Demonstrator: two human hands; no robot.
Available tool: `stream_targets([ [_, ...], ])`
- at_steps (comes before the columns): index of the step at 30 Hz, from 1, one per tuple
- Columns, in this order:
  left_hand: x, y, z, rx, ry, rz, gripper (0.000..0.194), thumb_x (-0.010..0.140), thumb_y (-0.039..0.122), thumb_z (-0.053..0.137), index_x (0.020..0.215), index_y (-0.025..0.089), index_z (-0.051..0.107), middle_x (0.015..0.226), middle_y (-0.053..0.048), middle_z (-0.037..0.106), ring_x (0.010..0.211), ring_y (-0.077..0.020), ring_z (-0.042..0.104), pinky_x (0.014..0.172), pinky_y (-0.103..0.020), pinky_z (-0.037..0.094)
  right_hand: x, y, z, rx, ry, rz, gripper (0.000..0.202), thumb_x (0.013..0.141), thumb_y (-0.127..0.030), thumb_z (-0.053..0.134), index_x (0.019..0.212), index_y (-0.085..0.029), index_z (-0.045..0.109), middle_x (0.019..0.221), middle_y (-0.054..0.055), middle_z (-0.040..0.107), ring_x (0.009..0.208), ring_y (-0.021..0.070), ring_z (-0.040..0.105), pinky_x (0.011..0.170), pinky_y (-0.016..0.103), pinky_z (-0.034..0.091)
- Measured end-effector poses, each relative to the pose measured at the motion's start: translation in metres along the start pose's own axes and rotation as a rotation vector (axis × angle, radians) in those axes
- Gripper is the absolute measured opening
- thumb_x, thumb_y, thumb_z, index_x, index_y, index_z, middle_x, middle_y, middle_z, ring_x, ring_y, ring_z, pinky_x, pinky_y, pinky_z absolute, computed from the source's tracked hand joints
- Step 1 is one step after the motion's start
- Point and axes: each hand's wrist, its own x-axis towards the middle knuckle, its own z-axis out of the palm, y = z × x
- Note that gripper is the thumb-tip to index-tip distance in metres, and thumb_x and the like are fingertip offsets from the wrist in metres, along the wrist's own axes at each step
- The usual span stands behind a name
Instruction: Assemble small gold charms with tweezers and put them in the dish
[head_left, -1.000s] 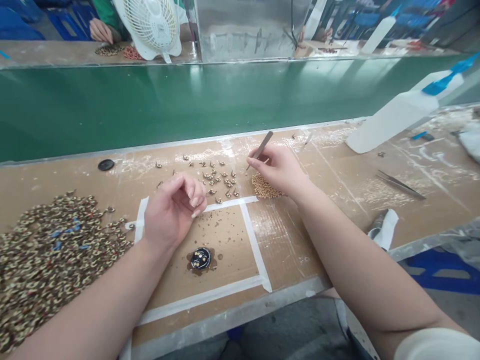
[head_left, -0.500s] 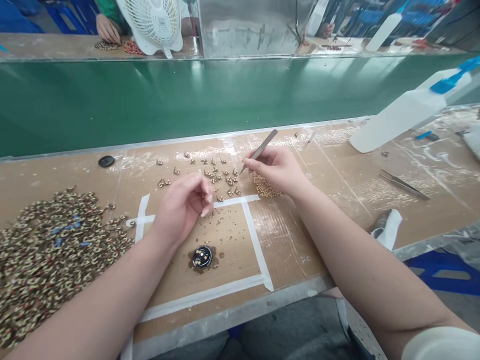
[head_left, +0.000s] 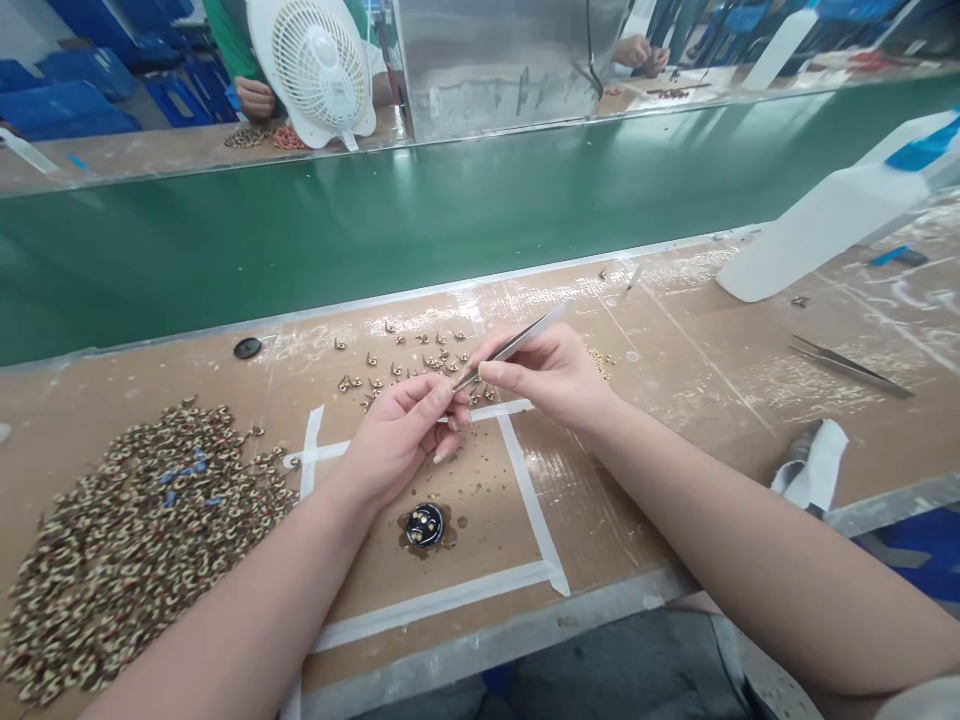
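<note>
My right hand [head_left: 551,375] grips a pair of metal tweezers [head_left: 521,338], and their tips meet the fingertips of my left hand [head_left: 405,430]. Thumb and fingers of that left hand are pinched together; whatever small piece lies between them is too small to make out. Behind both hands, several small metal pieces with curled ends [head_left: 442,350] are scattered over the brown table cover. A little heap of gold-coloured beads [head_left: 600,362] shows partly behind my right hand. In front of my left hand sits a round black dish [head_left: 424,525] with a few pale bits in it.
A large pile of small patterned pieces [head_left: 157,540] covers the left side. White tape [head_left: 532,500] marks a rectangle. At right stand a white bottle [head_left: 817,225], spare tweezers [head_left: 851,365] and a white wrapped item [head_left: 814,465]. Beyond the green belt [head_left: 360,240], a fan [head_left: 319,70] and co-workers' hands appear.
My right hand has brought the tweezers left from beside the gold beads to my left fingertips. My left hand has closed into a pinch. The view has shifted slightly.
</note>
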Motion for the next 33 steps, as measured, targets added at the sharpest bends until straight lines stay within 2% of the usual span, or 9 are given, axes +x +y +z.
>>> stream_targets([
  [3, 0.001, 0.001, -0.001, -0.026, 0.022, -0.023, 0.029, 0.09, 0.042, 0.089, 0.083, 0.015, 0.08, 0.071, -0.003, 0.068, 0.052, -0.0071, 0.055, 0.044, -0.015, 0.045, -0.002, -0.001, 0.001, -0.077, 0.036, -0.053, 0.022, 0.086, -0.044, 0.091, 0.089, -0.023, 0.086, 0.088, 0.003, 0.081, 0.082, 0.0181, 0.071, 0.075, 0.034, 0.058],
  [7, 0.001, 0.004, 0.001, -0.087, 0.078, -0.029, 0.029, 0.089, 0.04, 0.09, 0.083, 0.015, 0.079, 0.07, -0.003, 0.066, 0.057, -0.0084, 0.056, 0.043, -0.013, 0.044, -0.007, -0.007, 0.002, -0.169, 0.113, -0.183, 0.015, 0.092, -0.04, 0.087, 0.093, -0.026, 0.086, 0.1, 0.005, 0.083, 0.095, 0.0211, 0.075, 0.083, 0.037, 0.061],
  [11, 0.001, 0.004, 0.002, -0.078, 0.101, -0.013, 0.028, 0.09, 0.04, 0.088, 0.083, 0.014, 0.079, 0.072, -0.003, 0.066, 0.058, -0.0085, 0.055, 0.043, -0.014, 0.044, -0.01, -0.012, 0.006, -0.315, 0.134, -0.216, 0.014, 0.095, -0.04, 0.083, 0.095, -0.026, 0.086, 0.101, 0.005, 0.083, 0.098, 0.0226, 0.076, 0.083, 0.038, 0.062],
  [18, 0.001, 0.0, 0.005, -0.05, 0.107, 0.022, 0.026, 0.088, 0.04, 0.09, 0.087, 0.015, 0.082, 0.076, -0.005, 0.072, 0.06, -0.0097, 0.06, 0.045, -0.015, 0.047, -0.008, -0.009, 0.009, -0.387, 0.074, -0.377, 0.011, 0.098, -0.034, 0.079, 0.096, -0.025, 0.084, 0.098, 0.005, 0.083, 0.088, 0.0207, 0.076, 0.078, 0.037, 0.062],
  [22, 0.001, -0.001, 0.006, -0.069, 0.106, 0.016, 0.028, 0.089, 0.041, 0.09, 0.086, 0.015, 0.082, 0.074, -0.004, 0.07, 0.061, -0.0092, 0.06, 0.045, -0.014, 0.048, -0.01, -0.009, 0.007, -0.418, 0.021, -0.445, 0.01, 0.101, -0.032, 0.077, 0.101, -0.025, 0.084, 0.098, 0.005, 0.082, 0.086, 0.0195, 0.075, 0.075, 0.035, 0.061],
  [27, 0.001, -0.001, 0.007, -0.068, 0.113, 0.029, 0.027, 0.087, 0.041, 0.092, 0.087, 0.015, 0.082, 0.074, -0.004, 0.07, 0.063, -0.0097, 0.06, 0.045, -0.014, 0.047, -0.011, -0.007, 0.007, -0.426, -0.005, -0.531, 0.01, 0.103, -0.024, 0.074, 0.107, -0.025, 0.083, 0.101, 0.006, 0.082, 0.091, 0.0195, 0.077, 0.081, 0.035, 0.062],
  [33, 0.001, -0.002, 0.005, -0.068, 0.127, 0.023, 0.028, 0.085, 0.04, 0.093, 0.084, 0.015, 0.082, 0.074, -0.004, 0.072, 0.061, -0.0089, 0.06, 0.045, -0.014, 0.048, -0.012, -0.009, 0.006, -0.474, -0.035, -0.528, 0.011, 0.103, -0.024, 0.074, 0.107, -0.026, 0.084, 0.102, 0.006, 0.082, 0.087, 0.0191, 0.077, 0.082, 0.035, 0.064],
])
